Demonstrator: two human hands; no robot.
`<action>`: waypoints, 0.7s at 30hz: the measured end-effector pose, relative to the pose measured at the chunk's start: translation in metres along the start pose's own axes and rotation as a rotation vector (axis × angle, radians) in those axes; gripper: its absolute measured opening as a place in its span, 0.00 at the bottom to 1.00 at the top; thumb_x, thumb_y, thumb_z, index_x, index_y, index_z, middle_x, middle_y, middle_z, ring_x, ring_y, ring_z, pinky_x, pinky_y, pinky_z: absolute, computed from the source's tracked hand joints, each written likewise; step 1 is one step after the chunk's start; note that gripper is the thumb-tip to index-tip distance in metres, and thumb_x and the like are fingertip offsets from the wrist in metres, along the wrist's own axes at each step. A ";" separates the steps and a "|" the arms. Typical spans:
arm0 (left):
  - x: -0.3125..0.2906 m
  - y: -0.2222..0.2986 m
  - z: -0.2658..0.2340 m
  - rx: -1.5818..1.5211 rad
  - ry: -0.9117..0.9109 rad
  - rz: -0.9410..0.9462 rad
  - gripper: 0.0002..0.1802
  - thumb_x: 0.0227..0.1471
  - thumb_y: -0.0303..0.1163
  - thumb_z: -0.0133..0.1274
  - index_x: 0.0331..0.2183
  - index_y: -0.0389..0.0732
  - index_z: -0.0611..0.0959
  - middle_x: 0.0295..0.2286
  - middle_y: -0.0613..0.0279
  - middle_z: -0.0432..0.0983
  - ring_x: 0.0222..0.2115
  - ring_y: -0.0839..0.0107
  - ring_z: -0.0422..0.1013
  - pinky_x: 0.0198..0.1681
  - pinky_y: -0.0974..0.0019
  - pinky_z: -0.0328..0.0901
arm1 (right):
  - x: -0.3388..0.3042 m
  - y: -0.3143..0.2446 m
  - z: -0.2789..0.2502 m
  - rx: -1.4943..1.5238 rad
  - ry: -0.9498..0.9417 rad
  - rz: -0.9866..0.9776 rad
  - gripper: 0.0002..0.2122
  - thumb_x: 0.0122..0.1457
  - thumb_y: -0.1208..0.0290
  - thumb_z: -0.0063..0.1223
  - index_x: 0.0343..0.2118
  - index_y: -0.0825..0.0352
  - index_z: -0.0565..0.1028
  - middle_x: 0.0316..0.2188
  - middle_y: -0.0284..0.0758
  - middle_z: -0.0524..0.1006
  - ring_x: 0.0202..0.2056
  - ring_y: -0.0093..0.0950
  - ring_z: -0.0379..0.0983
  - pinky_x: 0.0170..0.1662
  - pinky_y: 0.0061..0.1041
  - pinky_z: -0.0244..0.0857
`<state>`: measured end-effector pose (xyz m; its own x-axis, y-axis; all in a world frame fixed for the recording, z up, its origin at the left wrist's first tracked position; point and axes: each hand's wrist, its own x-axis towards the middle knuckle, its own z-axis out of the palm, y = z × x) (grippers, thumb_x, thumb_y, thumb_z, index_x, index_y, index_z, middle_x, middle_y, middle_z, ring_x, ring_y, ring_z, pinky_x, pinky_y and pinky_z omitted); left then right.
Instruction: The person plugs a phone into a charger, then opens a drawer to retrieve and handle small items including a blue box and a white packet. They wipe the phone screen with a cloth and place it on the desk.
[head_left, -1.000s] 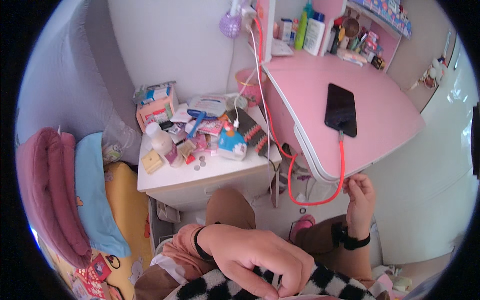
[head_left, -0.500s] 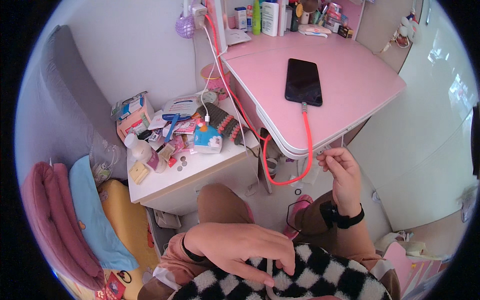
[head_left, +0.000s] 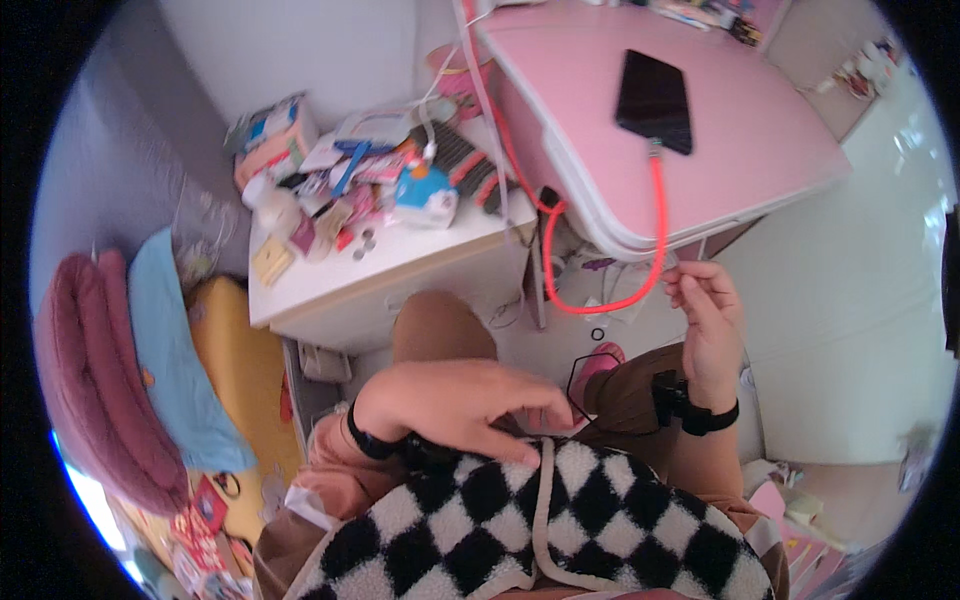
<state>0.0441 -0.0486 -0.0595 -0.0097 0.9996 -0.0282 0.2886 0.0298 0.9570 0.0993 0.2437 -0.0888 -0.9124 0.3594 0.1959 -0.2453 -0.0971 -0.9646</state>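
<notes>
A black phone (head_left: 653, 98) lies face up on the pink tabletop (head_left: 750, 150). A thick red cable (head_left: 661, 215) is plugged into its near end and loops down past the desk's front edge. My right hand (head_left: 714, 335) is just below that edge, beside the cable loop. Its thumb and fingertips are pinched together, and whatever they may hold is too small to make out. Over my lap hovers my left hand (head_left: 465, 405), fingers loosely apart and holding nothing. Its thumb comes close to the pale trim of my black-and-white checked vest (head_left: 480, 520).
A white cabinet (head_left: 400, 305) on the left is crowded with a bottle (head_left: 272, 205), a blue tissue pack (head_left: 426, 197), a knitted piece (head_left: 465, 170) and coins. Farther left are a folded maroon quilt (head_left: 95, 375) and a blue cloth (head_left: 185, 370). A glossy white door (head_left: 850, 300) stands at right.
The view has tilted down, so desk and cabinet sit higher in the picture. My left hand has lifted slightly off the vest. My right hand keeps its pinch by the desk edge.
</notes>
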 end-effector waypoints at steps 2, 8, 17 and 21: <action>-0.010 -0.012 0.003 0.076 0.106 -0.073 0.27 0.56 0.41 0.61 0.50 0.33 0.75 0.40 0.50 0.77 0.40 0.59 0.76 0.45 0.60 0.70 | 0.001 0.001 0.000 -0.005 0.008 0.013 0.06 0.64 0.76 0.51 0.41 0.70 0.77 0.36 0.36 0.81 0.36 0.21 0.74 0.41 0.20 0.65; -0.028 -0.043 0.012 0.157 0.251 -0.268 0.26 0.57 0.44 0.60 0.47 0.33 0.75 0.39 0.49 0.78 0.40 0.59 0.78 0.43 0.60 0.72 | -0.003 0.005 0.007 -0.012 -0.056 0.000 0.07 0.65 0.75 0.51 0.42 0.70 0.76 0.37 0.35 0.80 0.36 0.20 0.73 0.40 0.20 0.64; -0.019 -0.076 0.013 0.288 0.502 -0.227 0.21 0.56 0.40 0.61 0.45 0.36 0.77 0.38 0.53 0.79 0.38 0.64 0.76 0.42 0.62 0.71 | -0.052 -0.009 0.021 -0.128 0.032 0.028 0.07 0.65 0.74 0.50 0.42 0.70 0.76 0.37 0.36 0.81 0.36 0.20 0.73 0.41 0.20 0.64; -0.007 -0.107 -0.016 0.386 0.842 -0.319 0.22 0.56 0.33 0.59 0.51 0.39 0.76 0.42 0.57 0.78 0.37 0.69 0.75 0.42 0.64 0.71 | -0.067 -0.007 0.008 -0.155 0.016 0.038 0.07 0.65 0.74 0.51 0.42 0.70 0.76 0.37 0.35 0.81 0.37 0.20 0.73 0.41 0.19 0.64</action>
<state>-0.0016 -0.0590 -0.1571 -0.7786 0.6210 0.0899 0.4458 0.4466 0.7758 0.1597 0.2124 -0.0937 -0.9144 0.3731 0.1568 -0.1560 0.0327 -0.9872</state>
